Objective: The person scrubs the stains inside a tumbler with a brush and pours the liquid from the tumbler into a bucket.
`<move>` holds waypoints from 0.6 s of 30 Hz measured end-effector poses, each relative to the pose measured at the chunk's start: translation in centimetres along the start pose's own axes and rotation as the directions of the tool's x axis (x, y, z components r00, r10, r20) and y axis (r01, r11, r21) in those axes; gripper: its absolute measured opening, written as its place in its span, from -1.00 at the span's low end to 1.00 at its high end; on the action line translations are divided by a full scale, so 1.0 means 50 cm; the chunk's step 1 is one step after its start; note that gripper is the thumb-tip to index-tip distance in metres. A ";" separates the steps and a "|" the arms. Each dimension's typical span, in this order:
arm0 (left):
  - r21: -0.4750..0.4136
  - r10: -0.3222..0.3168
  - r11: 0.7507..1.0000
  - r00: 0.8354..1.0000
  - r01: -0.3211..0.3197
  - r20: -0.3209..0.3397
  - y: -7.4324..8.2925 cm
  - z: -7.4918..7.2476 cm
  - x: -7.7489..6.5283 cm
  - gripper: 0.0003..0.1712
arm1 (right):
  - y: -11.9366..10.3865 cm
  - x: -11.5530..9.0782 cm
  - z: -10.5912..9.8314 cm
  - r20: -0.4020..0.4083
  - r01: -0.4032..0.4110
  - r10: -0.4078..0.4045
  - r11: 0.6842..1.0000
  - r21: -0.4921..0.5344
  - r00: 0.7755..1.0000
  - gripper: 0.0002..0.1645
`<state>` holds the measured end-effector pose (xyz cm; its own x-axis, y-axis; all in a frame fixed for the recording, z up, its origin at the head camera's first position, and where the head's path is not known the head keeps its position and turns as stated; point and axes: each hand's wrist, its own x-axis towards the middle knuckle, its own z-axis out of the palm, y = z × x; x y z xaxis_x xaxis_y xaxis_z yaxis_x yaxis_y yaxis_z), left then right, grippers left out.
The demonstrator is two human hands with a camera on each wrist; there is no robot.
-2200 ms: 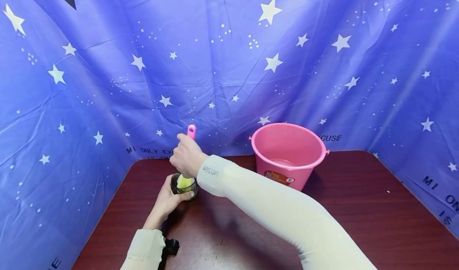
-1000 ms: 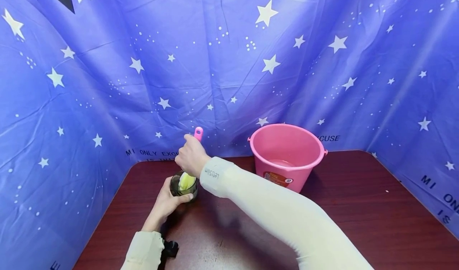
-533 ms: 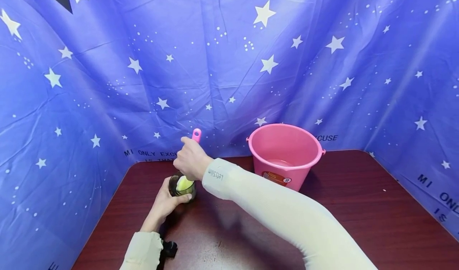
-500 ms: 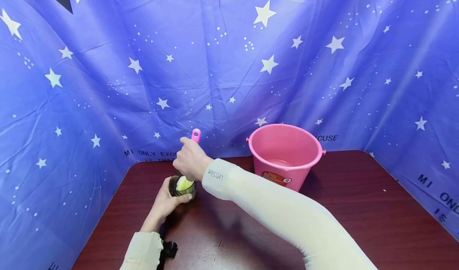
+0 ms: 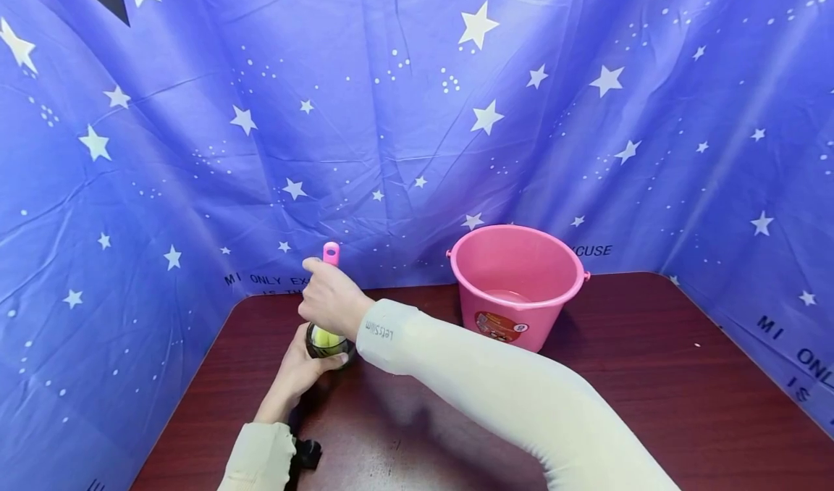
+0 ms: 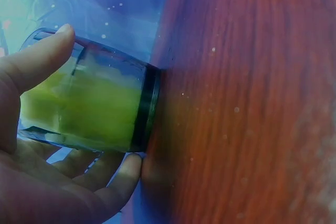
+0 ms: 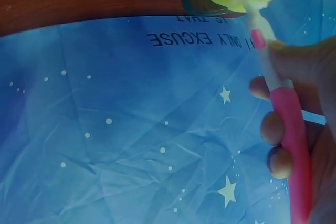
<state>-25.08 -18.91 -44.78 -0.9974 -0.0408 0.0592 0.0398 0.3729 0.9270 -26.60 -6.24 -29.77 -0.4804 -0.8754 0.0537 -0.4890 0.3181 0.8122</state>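
Note:
A dark, see-through drinking glass [image 5: 332, 351] stands upright at the far left of the table. My left hand [image 5: 300, 364] grips it, thumb on the near side and fingers wrapped behind; in the left wrist view the glass's dark base [image 6: 147, 109] meets the tabletop. Above it, my right hand [image 5: 334, 299] holds a cup brush, its pink handle [image 7: 291, 140] in the curled fingers and the thumb on the white neck. The yellow-and-white sponge head [image 5: 328, 337] sits inside the glass, its lower part seen only through the tinted wall.
A pink bucket [image 5: 544, 321] with an oval label stands right of the hands, near the back edge of the reddish-brown table [image 5: 625, 389]. Blue star-printed cloth [image 5: 391, 129] hangs behind and on both sides. A small black object [image 5: 308, 453] is by the left wrist.
My right hand has shifted left and slightly down, with the brush handle now standing more upright. The left hand keeps the glass in the same place.

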 end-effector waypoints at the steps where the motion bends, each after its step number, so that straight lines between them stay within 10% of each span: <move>1: -0.003 0.002 1.000 1.000 -0.002 0.001 0.000 0.000 0.000 -0.11 | -0.002 0.000 0.000 -0.004 -0.003 0.003 1.000 -0.009 1.000 -0.74; 18: -0.005 -0.009 1.000 1.000 0.009 -0.002 0.002 0.001 0.001 -0.08 | 0.013 0.017 0.022 0.089 -0.054 0.052 0.998 0.021 0.995 -0.73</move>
<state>-25.11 -18.84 -44.72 -0.9976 -0.0456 0.0520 0.0316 0.3681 0.9293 -28.14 -6.39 -29.82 -0.5682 -0.8217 0.0441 -0.4771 0.3726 0.7960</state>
